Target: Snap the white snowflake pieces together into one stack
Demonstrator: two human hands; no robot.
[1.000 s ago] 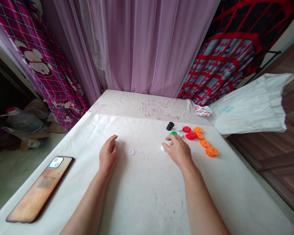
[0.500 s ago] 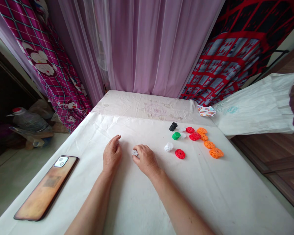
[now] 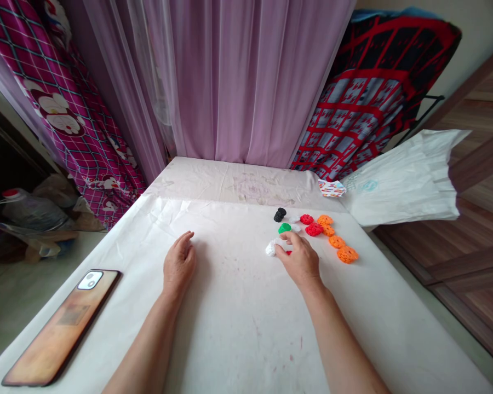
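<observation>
My left hand (image 3: pixel 179 261) rests on its edge on the white tabletop, fingers slightly curved and thumb apart, with nothing seen in it. Farther right, my right hand (image 3: pixel 299 258) hovers over a small pile of white plastic discs (image 3: pixel 271 248). Its thumb and fingertips are apart at the pile's right side; whether they touch the discs I cannot tell. Under that hand a red disc (image 3: pixel 288 252) shows only in part. Just beyond the fingers lie green discs (image 3: pixel 285 228) and a toppled black stack (image 3: pixel 280 214).
Red discs (image 3: pixel 313 229) and several orange stacks (image 3: pixel 347 254) lie right of my right hand. A phone (image 3: pixel 61 328) lies at the table's left. A patterned paper piece (image 3: pixel 332 188) and a white bag (image 3: pixel 402 183) are at the far right edge.
My right hand has moved right from the table's middle, where it held white discs, to the white pile. The left hand keeps its pose. The whole view has shifted slightly.
</observation>
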